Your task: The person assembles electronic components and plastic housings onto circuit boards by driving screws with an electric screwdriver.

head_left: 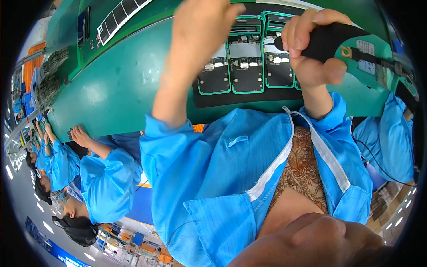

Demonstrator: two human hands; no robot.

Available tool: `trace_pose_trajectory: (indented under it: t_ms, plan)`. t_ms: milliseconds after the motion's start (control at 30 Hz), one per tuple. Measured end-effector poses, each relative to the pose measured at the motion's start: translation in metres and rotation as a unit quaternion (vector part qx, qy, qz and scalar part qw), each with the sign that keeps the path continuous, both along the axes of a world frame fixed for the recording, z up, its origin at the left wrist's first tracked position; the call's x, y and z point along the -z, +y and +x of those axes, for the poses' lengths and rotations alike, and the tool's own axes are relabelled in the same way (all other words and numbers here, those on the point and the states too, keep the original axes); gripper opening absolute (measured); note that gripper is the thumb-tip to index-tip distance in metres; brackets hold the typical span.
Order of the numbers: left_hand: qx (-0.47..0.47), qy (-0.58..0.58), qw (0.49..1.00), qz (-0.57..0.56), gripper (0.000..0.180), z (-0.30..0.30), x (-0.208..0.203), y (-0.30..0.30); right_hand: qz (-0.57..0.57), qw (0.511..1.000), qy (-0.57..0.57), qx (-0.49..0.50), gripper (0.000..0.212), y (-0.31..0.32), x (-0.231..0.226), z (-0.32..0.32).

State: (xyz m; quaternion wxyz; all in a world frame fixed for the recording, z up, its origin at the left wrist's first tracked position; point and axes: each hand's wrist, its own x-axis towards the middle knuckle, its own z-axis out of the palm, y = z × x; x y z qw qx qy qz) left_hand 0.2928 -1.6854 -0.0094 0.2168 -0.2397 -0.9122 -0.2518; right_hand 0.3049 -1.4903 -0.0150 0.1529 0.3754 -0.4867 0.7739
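Green bench [111, 84], green-edged housings [247, 75] between the hands [313, 42]

Two hands above green-framed casings [247, 80] at a green workbench [120, 75].
The left hand [200, 31], blurred, hangs over the casings on their black mat [213, 101]; the right hand [313, 44] curls around a black object [340, 38] near a white-labelled green device [378, 46]. Co-workers [109, 182] in blue line the left.
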Motion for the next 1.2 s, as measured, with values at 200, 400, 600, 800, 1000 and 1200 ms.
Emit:
trace_pose_trajectory:
  t_ms: [200,400,600,800,1000,1200]
  plan:
    - [-0.014,-0.227,0.968,0.103,0.021,-0.111,0.014,-0.027,0.032,0.997,-0.071,0.016,0.067,-0.013,0.016,0.000]
    - [0.011,-0.352,0.931,0.095,0.018,-0.172,0.060,-0.027,0.041,0.996,-0.080,0.022,0.064,-0.015,0.024,-0.001]
    - [-0.017,-0.284,0.952,0.113,0.015,-0.170,0.068,-0.018,0.052,0.993,-0.099,0.025,0.062,-0.011,0.027,-0.004]
    - [-0.019,-0.241,0.955,0.169,0.012,-0.166,0.069,-0.016,0.066,0.993,-0.094,0.012,0.059,-0.015,0.029,-0.004]
    - [-0.057,-0.116,0.976,0.177,0.009,-0.154,0.062,-0.017,0.086,0.993,-0.084,0.005,0.056,-0.021,0.033,-0.003]
    - [-0.059,-0.081,0.968,0.229,0.008,-0.135,0.041,-0.022,0.068,0.995,-0.072,-0.018,0.052,-0.024,0.036,-0.007]
